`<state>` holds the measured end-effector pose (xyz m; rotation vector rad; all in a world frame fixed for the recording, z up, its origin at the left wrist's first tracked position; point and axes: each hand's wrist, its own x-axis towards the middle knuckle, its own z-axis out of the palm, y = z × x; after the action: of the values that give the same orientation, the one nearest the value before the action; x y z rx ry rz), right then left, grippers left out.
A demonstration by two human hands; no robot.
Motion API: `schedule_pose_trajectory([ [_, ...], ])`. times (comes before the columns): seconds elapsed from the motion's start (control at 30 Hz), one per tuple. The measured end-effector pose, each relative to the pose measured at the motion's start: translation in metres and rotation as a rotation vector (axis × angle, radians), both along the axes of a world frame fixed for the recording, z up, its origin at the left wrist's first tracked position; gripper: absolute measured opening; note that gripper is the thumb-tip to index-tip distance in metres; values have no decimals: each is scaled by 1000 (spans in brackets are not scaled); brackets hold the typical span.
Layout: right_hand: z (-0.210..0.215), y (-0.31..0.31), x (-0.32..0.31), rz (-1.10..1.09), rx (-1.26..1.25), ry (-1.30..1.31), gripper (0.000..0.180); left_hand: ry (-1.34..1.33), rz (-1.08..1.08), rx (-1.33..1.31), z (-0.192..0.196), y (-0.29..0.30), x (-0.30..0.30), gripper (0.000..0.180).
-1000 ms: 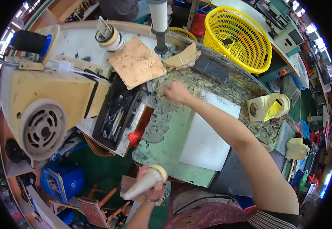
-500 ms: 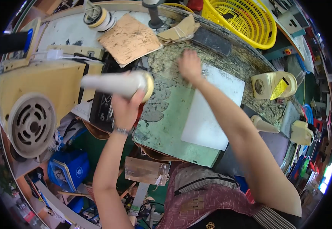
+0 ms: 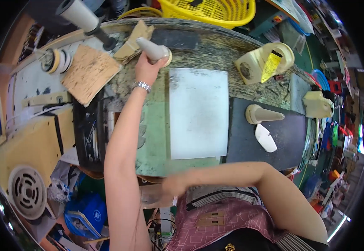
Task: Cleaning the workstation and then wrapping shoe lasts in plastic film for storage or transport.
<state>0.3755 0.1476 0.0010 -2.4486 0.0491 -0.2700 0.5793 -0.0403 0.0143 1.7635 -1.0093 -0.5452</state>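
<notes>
My left hand [image 3: 148, 70] reaches to the far side of the workbench, its fingers closed round a grey-white cone-shaped bottle [image 3: 152, 49] with a cream base. The bottle tilts, its narrow tip toward the far left. My right hand [image 3: 177, 185] is smeared by motion at the bench's front edge, in front of my apron; its fingers cannot be made out. Between the hands a white board [image 3: 198, 113] lies on a green mat [image 3: 155, 138]. To its right, on a dark mat [image 3: 242, 144], a second cone-shaped bottle [image 3: 263, 114] lies beside a small white flat piece [image 3: 266, 138].
A cut-open cream container [image 3: 249, 62] holding a yellow tube [image 3: 271, 67] stands at the far right. At the left are a tan board [image 3: 90, 73], a black tray [image 3: 86, 138] and a cream machine housing [image 3: 35, 146]. A yellow basket [image 3: 211, 12] sits beyond the far edge.
My left hand has carried the cone-shaped bottle to the far side of the bench. My right hand has drawn back from there to the front edge. The view has shifted rightward.
</notes>
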Motion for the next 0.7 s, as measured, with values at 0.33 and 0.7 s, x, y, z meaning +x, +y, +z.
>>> schedule_pose_trajectory([
  [0.33, 19, -146, -72, -1061, -222, 204, 53, -418, -33, -44, -9, -2, -90, 54],
  [0.7, -15, -300, -35, -1037, -365, -163, 35, -405, 139, 19, -11, 90, -26, 57],
])
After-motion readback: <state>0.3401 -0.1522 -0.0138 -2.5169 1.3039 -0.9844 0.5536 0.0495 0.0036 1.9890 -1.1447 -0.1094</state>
